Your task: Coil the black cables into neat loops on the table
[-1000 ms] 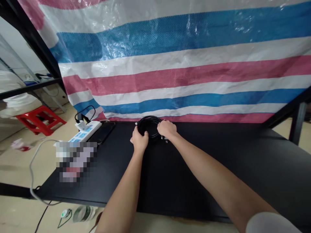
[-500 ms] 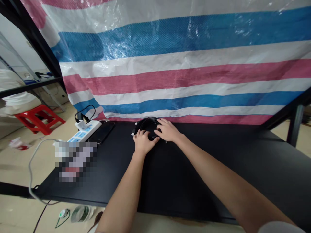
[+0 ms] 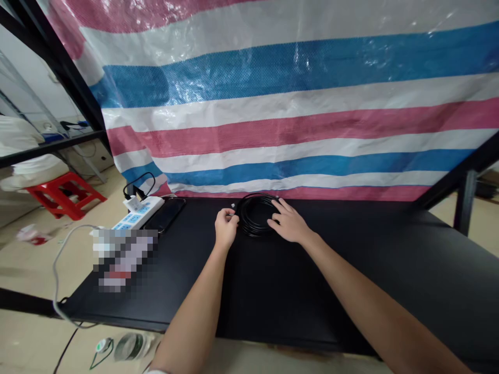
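Observation:
A coiled black cable [image 3: 253, 232] lies flat on the black table [image 3: 273, 291], near its back edge. At the left side of the coil my left hand [image 3: 226, 227] is closed, fingers pinched at a cable end by a small light connector [image 3: 233, 205]; its grip is partly hidden. My right hand [image 3: 289, 223] rests on the right side of the coil, fingers spread.
A white power strip [image 3: 138, 212] with plugs and a black phone [image 3: 167, 214] lie on the left of the table, beside a blurred-out item [image 3: 127, 259]. A striped sheet [image 3: 273, 124] hangs behind. A person sits on a red stool [image 3: 70, 195] at the left.
The coil has shifted right and shows more fully. My right hand has moved right with it; my left hand has slid a little left and its fingers have closed.

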Tool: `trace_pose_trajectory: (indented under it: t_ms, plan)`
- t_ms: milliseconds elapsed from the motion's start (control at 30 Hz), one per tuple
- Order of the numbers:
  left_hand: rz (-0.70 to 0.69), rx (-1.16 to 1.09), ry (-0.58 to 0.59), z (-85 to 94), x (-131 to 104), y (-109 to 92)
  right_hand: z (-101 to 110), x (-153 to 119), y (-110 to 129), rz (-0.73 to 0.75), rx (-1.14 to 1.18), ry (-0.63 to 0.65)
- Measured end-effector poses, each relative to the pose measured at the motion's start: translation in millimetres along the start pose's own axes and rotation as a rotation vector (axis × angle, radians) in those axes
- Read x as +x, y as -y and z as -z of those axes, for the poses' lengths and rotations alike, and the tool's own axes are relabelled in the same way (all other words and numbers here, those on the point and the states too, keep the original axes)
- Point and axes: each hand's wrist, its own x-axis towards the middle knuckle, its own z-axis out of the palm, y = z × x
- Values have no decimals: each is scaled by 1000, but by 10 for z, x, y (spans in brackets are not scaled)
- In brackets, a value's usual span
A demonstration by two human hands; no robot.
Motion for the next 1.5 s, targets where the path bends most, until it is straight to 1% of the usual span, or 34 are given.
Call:
trace_pose_trajectory:
  t_ms: [67,133,233,333,400,500,633,733,800,933,1000,1100,1200,1267,1367,1500]
  plan:
    - [29,21,12,-10,-26,-50,17,-127,-235,33,-23,-68]
    - [41,49,-9,-5,-34,-91,53,-239,-469,64,-47,-130]
    - [61,58,-28,5,-28,-121,124,-347,-766,67,-94,-173]
    - [73,62,-22,1,-23,-127,169,-386,-957,7,-123,-214]
    - [77,76,-25,-3,-22,-131,169,-395,-1011,-52,-115,-272]
    - [88,120,-27,-2,-18,-137,136,-406,-973,-173,-64,-357]
    - [85,170,-28,12,-5,-118,116,-388,-755,-322,-13,-458]
    - [75,202,-20,22,1,-96,153,-336,-581,-366,-4,-539]
    - [82,220,-17,26,-2,-100,184,-306,-509,-388,5,-582]
    - [54,252,-22,24,-27,-166,189,-319,-467,-446,22,-664]
    - [25,257,-9,18,-47,-205,160,-350,-452,-436,33,-683]
    - [-2,293,53,8,-83,-235,106,-390,-374,-370,65,-656]
    - [-38,351,127,-2,-120,-226,67,-404,-242,-327,82,-575]
    - [-66,386,157,-10,-141,-208,55,-401,-165,-321,85,-527]
    - [-98,451,185,-25,-161,-177,53,-391,-114,-328,86,-494]
    - [-111,526,186,-45,-164,-151,57,-380,-134,-345,95,-478]
